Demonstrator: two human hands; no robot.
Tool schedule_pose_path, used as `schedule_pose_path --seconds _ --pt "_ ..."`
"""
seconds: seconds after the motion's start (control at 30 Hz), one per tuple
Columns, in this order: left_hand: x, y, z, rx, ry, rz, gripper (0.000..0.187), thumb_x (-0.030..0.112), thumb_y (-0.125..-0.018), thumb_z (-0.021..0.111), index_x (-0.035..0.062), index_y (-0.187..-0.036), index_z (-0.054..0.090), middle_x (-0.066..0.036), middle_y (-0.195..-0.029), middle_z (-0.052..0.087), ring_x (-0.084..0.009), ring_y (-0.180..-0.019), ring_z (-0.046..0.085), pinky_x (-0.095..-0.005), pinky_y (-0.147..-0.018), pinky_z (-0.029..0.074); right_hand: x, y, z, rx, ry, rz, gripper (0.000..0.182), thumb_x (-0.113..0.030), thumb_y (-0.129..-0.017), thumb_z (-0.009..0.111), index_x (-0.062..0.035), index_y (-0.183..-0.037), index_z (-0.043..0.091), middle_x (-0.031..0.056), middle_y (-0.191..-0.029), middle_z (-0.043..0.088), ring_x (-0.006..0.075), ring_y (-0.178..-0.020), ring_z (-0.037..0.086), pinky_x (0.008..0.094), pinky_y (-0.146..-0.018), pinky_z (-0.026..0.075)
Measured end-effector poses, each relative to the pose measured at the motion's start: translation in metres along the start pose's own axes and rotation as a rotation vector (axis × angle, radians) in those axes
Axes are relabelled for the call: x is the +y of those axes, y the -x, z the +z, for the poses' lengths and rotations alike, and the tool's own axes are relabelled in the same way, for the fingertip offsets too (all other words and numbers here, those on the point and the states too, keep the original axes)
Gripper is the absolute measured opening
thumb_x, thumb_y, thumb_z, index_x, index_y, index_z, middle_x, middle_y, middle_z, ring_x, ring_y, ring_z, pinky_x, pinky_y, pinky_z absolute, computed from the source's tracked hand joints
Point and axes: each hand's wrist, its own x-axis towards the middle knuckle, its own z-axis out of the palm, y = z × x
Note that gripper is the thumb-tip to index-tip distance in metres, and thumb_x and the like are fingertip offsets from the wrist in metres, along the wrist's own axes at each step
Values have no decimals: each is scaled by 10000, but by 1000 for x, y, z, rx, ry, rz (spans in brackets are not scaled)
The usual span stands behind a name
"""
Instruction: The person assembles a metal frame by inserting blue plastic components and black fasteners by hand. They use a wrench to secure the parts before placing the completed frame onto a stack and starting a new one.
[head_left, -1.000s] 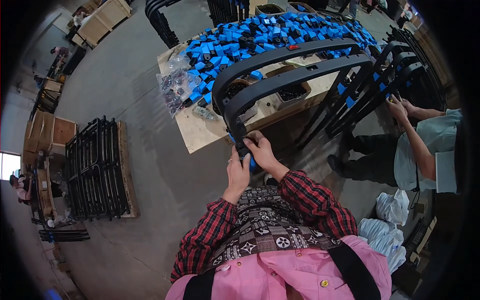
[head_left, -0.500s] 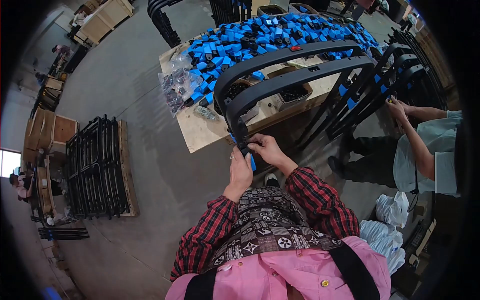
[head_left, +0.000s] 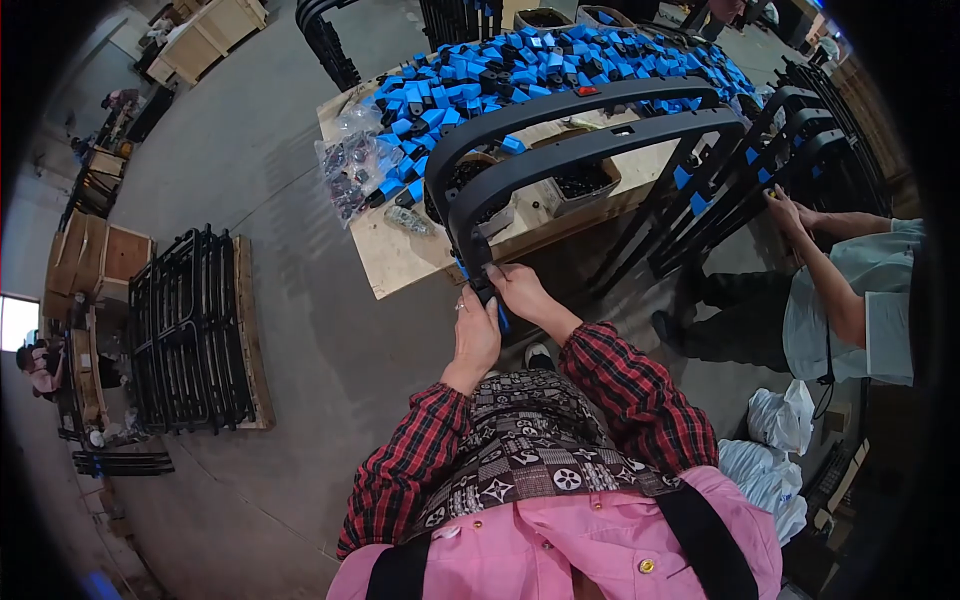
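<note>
Two black curved frames [head_left: 590,148] stand side by side along the front of a wooden table. My left hand [head_left: 476,335] is closed around the lower part of the nearer frame's end, where a bit of blue shows below the fingers. On the same piece, a little higher and to the right, lies my right hand [head_left: 520,290], its fingers bent in against the black surface. Whether a small part sits under those fingertips is hidden. A small red piece [head_left: 586,91] is on top of the farther frame.
The wooden table [head_left: 390,262] bears a heap of blue and black parts [head_left: 540,65], plastic bags [head_left: 352,165] and boxes of black pieces [head_left: 582,185]. At right, a co-worker [head_left: 850,290] stands by more frames. Stacked frames [head_left: 195,335] lie at left; white sacks [head_left: 780,420] at lower right.
My right hand has moved slightly left and up along the frame end. My left hand has shifted a little to the left. The view has moved slightly.
</note>
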Motion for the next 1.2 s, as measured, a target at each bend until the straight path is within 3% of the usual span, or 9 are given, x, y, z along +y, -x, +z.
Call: schedule_pose_path --seconds 0.1,0.17,0.4,0.67,0.7,0.77,0.9,1.07,1.2 --pt "1 -1 -5 -39 28 -12 358 133 -867 442 -67 -1151 355 -266 -1003 480 -429 -907 479 -445 -757 398 -4 3 5 33 -225 207 327 -277 -854 484 35 -840 581 231 -713 566 368 -691 565 394 -615 439" --pt "2 1 -3 29 76 26 331 145 -874 438 -50 -1135 380 -254 -1004 493 -423 -901 485 -442 -750 398 -5 9 0 32 -449 178 225 -172 -864 510 42 -907 563 54 -741 563 93 -628 500 250 -575 422" --pt "-1 -5 -2 22 86 15 272 159 -876 440 -32 -1069 432 -248 -942 519 -415 -862 506 -450 -727 402 -3 20 -11 -11 -792 113 202 -46 -789 589 9 -983 572 45 -853 595 91 -717 540 219 -631 440" --pt "-4 -5 1 55 -18 19 268 130 -858 460 -37 -1065 426 -253 -949 510 -423 -866 503 -450 -715 409 -2 18 -7 167 -420 -147 157 -63 -781 585 17 -916 598 122 -772 603 153 -660 559 270 -620 449" --pt "-4 -4 1 54 -17 15 268 130 -858 460 -37 -1065 426 -253 -949 510 -423 -866 503 -450 -715 409 -6 18 -10 164 -421 -143 157 -63 -781 585 17 -916 598 122 -772 603 153 -660 559 270 -620 449" --pt "-4 -6 -1 5 -42 -5 293 131 -854 472 -39 -1086 414 -251 -966 507 -425 -883 499 -448 -724 414 -15 16 -18 -28 -394 141 155 -94 -820 564 16 -925 600 54 -726 592 113 -665 538 239 -625 440" --pt "-2 -8 -4 -18 -54 -27 304 136 -853 476 -36 -1096 413 -249 -981 504 -422 -899 497 -447 -736 416 -9 8 -12 -100 -221 174 183 -125 -848 534 36 -921 582 34 -682 577 90 -620 507 226 -583 422" --pt "-5 -6 1 42 -76 17 344 170 -858 467 -40 -1114 374 -253 -983 484 -433 -866 509 -477 -703 428 2 19 5 137 -671 96 186 -104 -805 586 45 -915 592 48 -673 585 84 -579 501 243 -540 426" --pt "-3 -7 -1 -8 -51 -25 347 168 -859 464 -44 -1118 372 -253 -989 484 -436 -872 507 -481 -707 427 3 26 11 189 -746 156 202 -73 -786 605 49 -947 599 38 -713 601 69 -604 505 226 -557 433"
